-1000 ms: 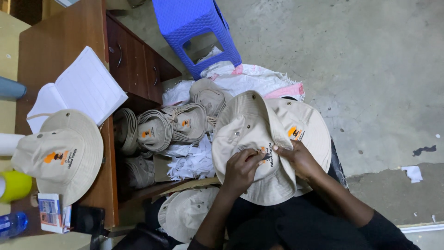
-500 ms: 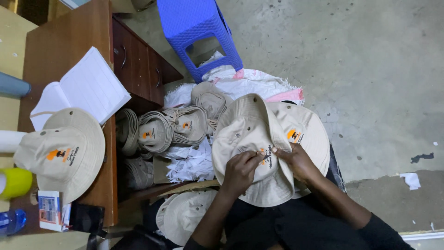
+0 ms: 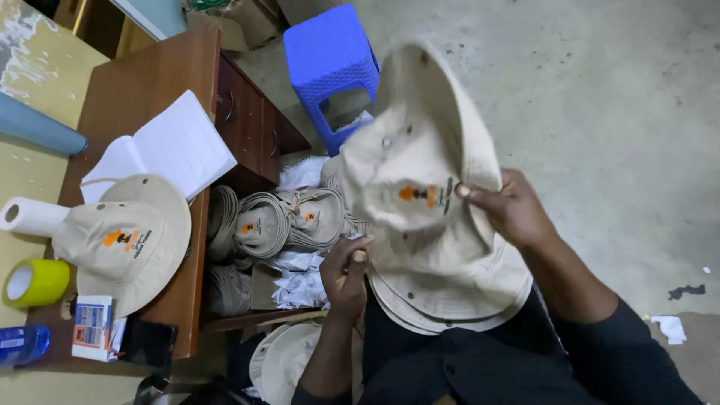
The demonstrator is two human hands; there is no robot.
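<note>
A beige bucket hat with an orange patch is raised toward the camera, slightly blurred. My right hand pinches its brim at the right side. My left hand grips the lower left edge of the same hat. Under it on my lap lies another beige hat, brim spread out. Several folded beige hats are stacked on edge beside the desk, just left of my left hand.
A wooden desk at the left carries a beige hat, an open notebook, a paper roll, yellow tape and a small box. A blue plastic stool stands on the concrete floor. Another hat lies low.
The top hat has been lifted off my lap and swung up toward the camera, both hands rising with it. The view has also shifted closer.
</note>
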